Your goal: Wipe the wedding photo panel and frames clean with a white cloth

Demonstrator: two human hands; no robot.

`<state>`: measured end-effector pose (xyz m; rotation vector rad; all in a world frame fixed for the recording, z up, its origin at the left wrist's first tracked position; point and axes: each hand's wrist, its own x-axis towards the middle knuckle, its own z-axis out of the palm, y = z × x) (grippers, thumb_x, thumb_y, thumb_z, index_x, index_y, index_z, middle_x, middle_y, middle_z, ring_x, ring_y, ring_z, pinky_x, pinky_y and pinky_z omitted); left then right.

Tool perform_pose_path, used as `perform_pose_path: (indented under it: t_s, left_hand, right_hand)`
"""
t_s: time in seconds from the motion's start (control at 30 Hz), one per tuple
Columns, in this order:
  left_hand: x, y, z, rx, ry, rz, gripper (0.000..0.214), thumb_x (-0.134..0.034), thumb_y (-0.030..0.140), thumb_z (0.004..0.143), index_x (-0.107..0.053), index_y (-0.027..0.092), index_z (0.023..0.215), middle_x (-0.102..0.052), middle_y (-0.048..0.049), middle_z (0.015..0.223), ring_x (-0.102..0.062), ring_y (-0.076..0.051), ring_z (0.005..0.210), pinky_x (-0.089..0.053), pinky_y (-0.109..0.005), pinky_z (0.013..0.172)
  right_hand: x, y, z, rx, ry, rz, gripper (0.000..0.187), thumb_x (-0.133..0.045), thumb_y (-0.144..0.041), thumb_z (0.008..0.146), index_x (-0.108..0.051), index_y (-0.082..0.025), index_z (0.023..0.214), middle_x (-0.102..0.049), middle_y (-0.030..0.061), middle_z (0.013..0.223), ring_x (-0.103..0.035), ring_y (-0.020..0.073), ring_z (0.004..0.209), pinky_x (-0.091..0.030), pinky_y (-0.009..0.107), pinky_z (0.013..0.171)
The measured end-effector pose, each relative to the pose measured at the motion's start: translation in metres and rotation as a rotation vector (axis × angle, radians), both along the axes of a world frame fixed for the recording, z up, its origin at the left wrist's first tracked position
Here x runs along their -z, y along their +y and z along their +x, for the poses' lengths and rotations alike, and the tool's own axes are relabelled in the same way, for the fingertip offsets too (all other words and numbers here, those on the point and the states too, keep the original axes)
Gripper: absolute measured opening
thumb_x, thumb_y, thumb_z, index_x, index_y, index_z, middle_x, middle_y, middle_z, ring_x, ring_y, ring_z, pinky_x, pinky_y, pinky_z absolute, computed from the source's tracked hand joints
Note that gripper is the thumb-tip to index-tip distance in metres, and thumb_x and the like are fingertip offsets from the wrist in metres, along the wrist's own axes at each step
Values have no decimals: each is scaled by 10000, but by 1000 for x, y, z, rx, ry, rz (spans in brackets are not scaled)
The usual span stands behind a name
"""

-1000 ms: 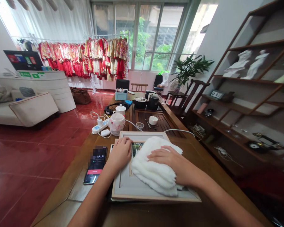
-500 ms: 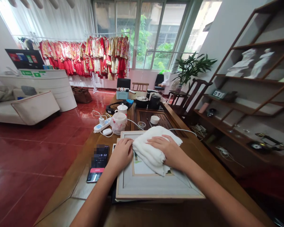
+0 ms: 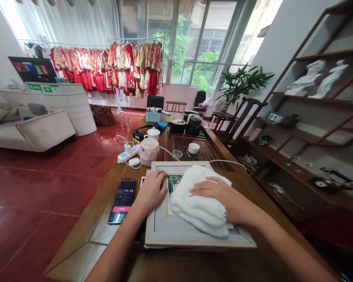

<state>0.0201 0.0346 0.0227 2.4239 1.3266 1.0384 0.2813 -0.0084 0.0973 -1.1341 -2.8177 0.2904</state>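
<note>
A picture frame (image 3: 188, 234) with a pale, wide border lies flat on the wooden table in front of me, on top of other flat things. My left hand (image 3: 153, 191) holds its left side, fingers bent over the border and pressed together. A folded white towel (image 3: 198, 205) covers much of the frame's middle and right. My right hand (image 3: 220, 194) grips the towel from above, fingers stretched across it and thumb hidden. Left of the towel, part of a photo (image 3: 172, 183) with greenery shows inside the border.
A phone (image 3: 122, 201) lies left of the frame. Beyond are a power strip (image 3: 126, 154), a wrapped cup (image 3: 149, 152), a lidded white cup (image 3: 153, 134), a small white bowl (image 3: 193, 148) and a tea tray (image 3: 207, 152). A white cable (image 3: 228, 161) passes behind the frame.
My right hand has drawn the towel right and toward me across the frame, uncovering part of the photo. My left hand has stayed on the frame's left side.
</note>
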Motion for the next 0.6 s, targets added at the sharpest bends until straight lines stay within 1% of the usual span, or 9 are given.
perform_pose_path:
  t_s: [0.07, 0.13, 0.23, 0.3, 0.37, 0.43, 0.5, 0.6]
  left_hand:
    - [0, 0, 0, 10, -1, 1, 274, -517, 91, 877, -633, 173, 1112, -626, -100, 1178, -589, -253, 1117, -467, -418, 999]
    - [0, 0, 0, 14, -5, 4, 284, -522, 90, 871, -632, 176, 1118, -625, -98, 1177, -588, -252, 1120, -466, -417, 1001]
    - [-2, -1, -1, 11, -13, 8, 293, -530, 93, 863, -628, 184, 1124, -623, -92, 1176, -584, -250, 1124, -464, -415, 1004]
    - [-3, -2, -1, 8, -16, 8, 291, -537, 98, 861, -628, 192, 1120, -620, -88, 1177, -585, -248, 1122, -466, -414, 1001]
    - [-3, -3, -1, 2, -19, 6, 282, -543, 104, 859, -629, 196, 1112, -618, -88, 1177, -587, -249, 1118, -469, -416, 996]
    - [-3, -3, -1, -4, -23, 2, 274, -545, 106, 856, -629, 195, 1102, -619, -89, 1169, -590, -252, 1110, -471, -422, 991]
    - [-2, -2, 0, -10, -27, -3, 269, -544, 105, 855, -628, 195, 1095, -620, -88, 1163, -595, -253, 1100, -469, -429, 990]
    - [0, -2, 0, -9, -34, -9, 271, -543, 106, 856, -625, 193, 1099, -617, -89, 1166, -594, -255, 1103, -464, -432, 994]
  right_hand:
    - [6, 9, 0, 57, 17, 86, 443, -607, -266, 810, -592, -352, 1244, -630, 14, 1300, -545, 252, 1217, -238, 503, 1075]
    - [12, 18, -2, 101, 38, 141, 482, -588, -215, 791, -580, -322, 1261, -606, 37, 1333, -522, 269, 1238, -236, 529, 1067]
    - [20, 28, -4, 135, 63, 167, 507, -575, -186, 775, -572, -274, 1274, -580, 76, 1360, -488, 301, 1270, -210, 573, 1064]
    - [21, 29, -4, 136, 72, 163, 506, -588, -196, 772, -575, -266, 1273, -583, 87, 1356, -482, 313, 1276, -200, 589, 1064]
    - [18, 25, -2, 112, 75, 135, 477, -617, -238, 779, -593, -284, 1253, -606, 75, 1328, -506, 305, 1256, -212, 575, 1069]
    - [11, 17, 1, 68, 73, 91, 416, -657, -323, 783, -628, -312, 1197, -644, 45, 1277, -548, 279, 1217, -238, 532, 1080]
    - [2, 7, 4, -8, 70, 6, 379, -671, -415, 788, -649, -322, 1155, -670, 28, 1235, -566, 264, 1199, -242, 501, 1094]
    - [-8, -3, 7, -92, 71, -131, 376, -633, -476, 824, -648, -305, 1159, -677, 40, 1223, -553, 270, 1217, -210, 504, 1114]
